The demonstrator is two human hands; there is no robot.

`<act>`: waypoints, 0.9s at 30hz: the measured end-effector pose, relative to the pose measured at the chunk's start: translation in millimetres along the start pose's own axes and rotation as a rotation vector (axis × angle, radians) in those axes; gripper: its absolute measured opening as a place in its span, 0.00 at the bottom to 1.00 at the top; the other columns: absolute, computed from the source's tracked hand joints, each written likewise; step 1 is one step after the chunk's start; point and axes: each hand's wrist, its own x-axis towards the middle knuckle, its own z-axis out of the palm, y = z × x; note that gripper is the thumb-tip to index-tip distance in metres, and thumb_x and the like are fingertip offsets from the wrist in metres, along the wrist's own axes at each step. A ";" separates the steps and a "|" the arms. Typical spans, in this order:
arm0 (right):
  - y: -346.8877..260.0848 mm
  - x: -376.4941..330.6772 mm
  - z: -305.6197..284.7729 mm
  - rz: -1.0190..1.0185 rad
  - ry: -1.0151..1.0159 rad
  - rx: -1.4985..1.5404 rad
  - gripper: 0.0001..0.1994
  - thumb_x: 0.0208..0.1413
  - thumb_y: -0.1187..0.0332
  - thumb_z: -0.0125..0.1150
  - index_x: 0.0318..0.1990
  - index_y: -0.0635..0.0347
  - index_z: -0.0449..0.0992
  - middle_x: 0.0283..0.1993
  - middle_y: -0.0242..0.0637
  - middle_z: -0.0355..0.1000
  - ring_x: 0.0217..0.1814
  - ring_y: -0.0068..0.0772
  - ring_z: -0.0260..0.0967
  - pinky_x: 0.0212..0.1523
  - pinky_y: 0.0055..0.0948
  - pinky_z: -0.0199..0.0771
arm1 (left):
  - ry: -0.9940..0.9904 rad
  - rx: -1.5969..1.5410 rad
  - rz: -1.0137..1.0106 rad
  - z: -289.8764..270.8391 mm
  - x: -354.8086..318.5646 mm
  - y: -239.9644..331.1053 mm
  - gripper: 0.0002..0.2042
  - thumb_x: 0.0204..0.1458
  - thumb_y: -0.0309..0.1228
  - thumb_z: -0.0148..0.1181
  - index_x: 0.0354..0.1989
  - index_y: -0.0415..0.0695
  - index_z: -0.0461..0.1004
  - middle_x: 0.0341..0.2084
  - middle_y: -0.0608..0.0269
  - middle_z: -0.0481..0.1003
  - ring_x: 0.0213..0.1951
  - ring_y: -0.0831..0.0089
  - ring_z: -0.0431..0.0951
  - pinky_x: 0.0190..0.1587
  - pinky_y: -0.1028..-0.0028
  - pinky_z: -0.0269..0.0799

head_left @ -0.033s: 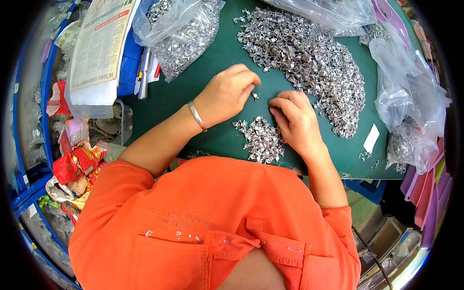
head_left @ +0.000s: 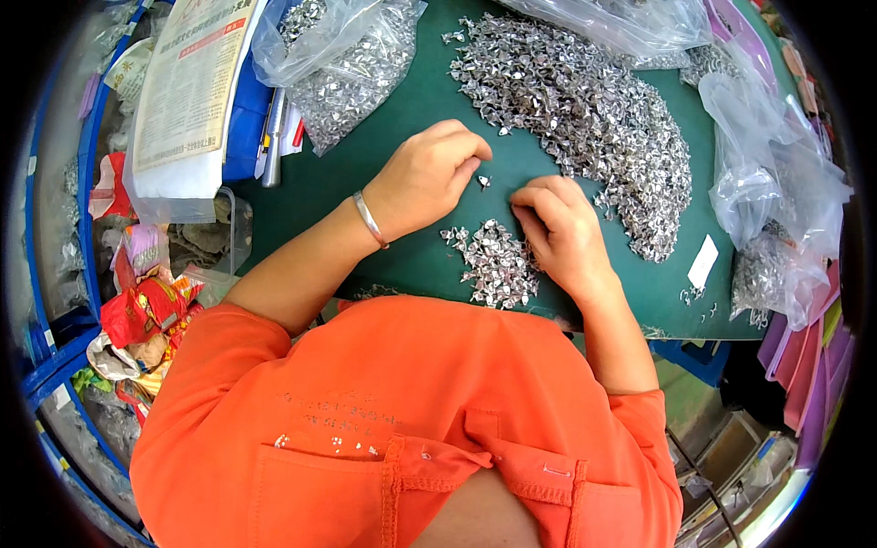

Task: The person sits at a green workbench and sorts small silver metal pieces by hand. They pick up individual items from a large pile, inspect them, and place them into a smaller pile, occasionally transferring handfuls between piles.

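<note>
On the green table point(head_left: 365, 148), a large heap of silvery metal pieces point(head_left: 585, 110) spreads beyond the right fingers, a densely printed sheet point(head_left: 187, 91) with a red band lies left of the left fingers, the left hand point(head_left: 429, 173) and right hand point(head_left: 562, 233) curl inward, gripping or not I cannot tell, a smaller pile point(head_left: 500, 265) sits just nearer the body, and one loose piece point(head_left: 484, 182) lies between both hands' fingertips.

A printed sheet point(head_left: 183, 96) at the far left corner of the green worktop point(head_left: 402, 274) carries dense columns of small dark characters, a red heading band and a bolder line along its lower edge. The orange shirt point(head_left: 402, 411) bears rows of tiny dark lettering, too small to read, above a pocket.
</note>
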 end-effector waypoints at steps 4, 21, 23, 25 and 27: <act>4.4 -13.9 -10.3 0.005 -0.076 0.130 0.09 0.47 0.80 0.68 0.37 0.60 0.78 0.38 0.36 0.73 0.40 0.43 0.72 0.42 0.37 0.73 | -0.142 -0.060 -0.110 -10.3 -0.1 15.1 0.09 0.51 0.22 0.66 0.41 0.39 0.78 0.34 0.56 0.74 0.33 0.61 0.78 0.37 0.68 0.74; 14.6 -50.2 -22.5 0.289 0.329 -0.158 0.16 0.51 0.88 0.53 0.47 0.66 0.78 0.48 0.48 0.73 0.48 0.51 0.73 0.50 0.39 0.74 | -0.037 -0.053 -0.091 -3.9 -8.1 11.9 0.04 0.55 0.21 0.62 0.38 0.38 0.78 0.36 0.57 0.77 0.37 0.63 0.79 0.40 0.71 0.74; 14.1 -50.4 -14.9 0.216 0.220 -0.173 0.18 0.49 0.88 0.53 0.47 0.66 0.77 0.48 0.48 0.73 0.49 0.51 0.72 0.52 0.39 0.74 | 0.001 -0.029 -0.174 -8.4 -9.1 11.5 0.05 0.57 0.20 0.59 0.40 0.37 0.78 0.36 0.57 0.77 0.35 0.66 0.79 0.38 0.74 0.73; 3.9 -42.2 -10.7 0.214 0.219 -0.023 0.16 0.52 0.88 0.52 0.46 0.67 0.77 0.49 0.48 0.74 0.49 0.50 0.73 0.52 0.37 0.74 | 0.007 -0.033 -0.129 -3.9 -7.9 11.7 0.05 0.57 0.20 0.58 0.40 0.37 0.78 0.36 0.57 0.77 0.34 0.66 0.79 0.38 0.73 0.73; 5.0 -37.4 -13.1 0.229 0.270 -0.025 0.14 0.54 0.87 0.52 0.46 0.67 0.77 0.48 0.48 0.74 0.49 0.49 0.74 0.51 0.36 0.74 | 0.018 -0.025 -0.039 2.6 -6.9 9.5 0.07 0.57 0.21 0.60 0.42 0.37 0.77 0.36 0.57 0.76 0.33 0.66 0.78 0.37 0.72 0.73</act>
